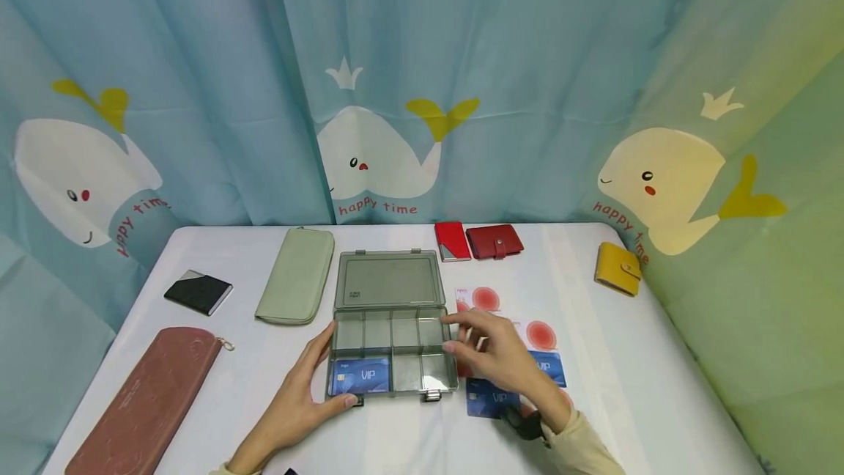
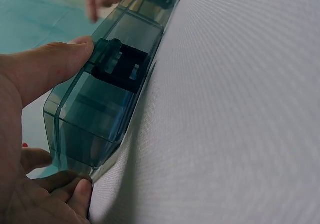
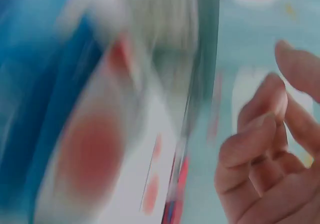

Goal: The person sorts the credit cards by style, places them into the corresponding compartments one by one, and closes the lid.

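A grey see-through divider box [image 1: 409, 371] lies with its lid [image 1: 390, 278] folded back. A blue VIP card [image 1: 352, 383] lies in its front left compartment; the other compartments hold nothing visible. My left hand [image 1: 297, 403] grips the box's front left corner, its thumb [image 2: 60, 62] against the front rim beside a dark latch [image 2: 120, 67]. Over the box's right edge hovers my right hand [image 1: 497, 354], fingers loosely bent and nothing between them. Under and beside it lie blue VIP cards [image 1: 483, 400] and white cards with red circles [image 1: 542, 336], partly covered. The right wrist view is blurred.
Left of the box are a green wallet [image 1: 297, 277], a black card case [image 1: 198, 292] and a long brown wallet [image 1: 145, 402]. Behind it lie a red card case [image 1: 451, 240] and a dark red wallet [image 1: 496, 241]. A yellow wallet [image 1: 617, 268] sits far right.
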